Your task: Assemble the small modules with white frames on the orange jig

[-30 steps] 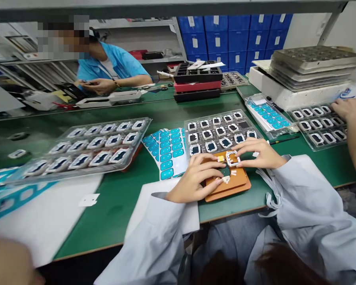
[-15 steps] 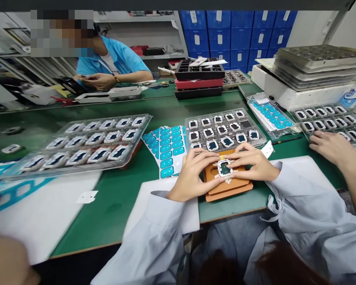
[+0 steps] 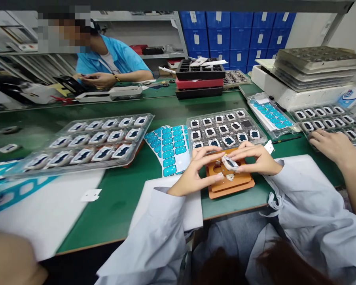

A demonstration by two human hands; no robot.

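Between thumb and fingers, my right hand (image 3: 256,159) grips a small white frame part (image 3: 230,162) with a dark centre, tilted above an orange block (image 3: 231,189). My left hand (image 3: 195,172) is open at the block's left side, thumb and fingers apart, fingertips close to the part. I cannot tell whether they touch it. Round recesses and a small pale piece show on the block's top. Just behind my hands lies a clear tray (image 3: 218,127) of similar white-framed parts, one of its pockets dark without a part. Sheets of blue stickers (image 3: 173,147) lie left of that tray.
Another tray of parts (image 3: 90,144) stands at left, and a third (image 3: 329,118) at right beside another person's hand (image 3: 329,143). A person in a blue shirt (image 3: 121,55) sits across the bench. White foam sheets (image 3: 163,198) lie near the front edge.
The white frame part has come up off the orange block and tipped over in my right hand. My left fingers have come away from around it.
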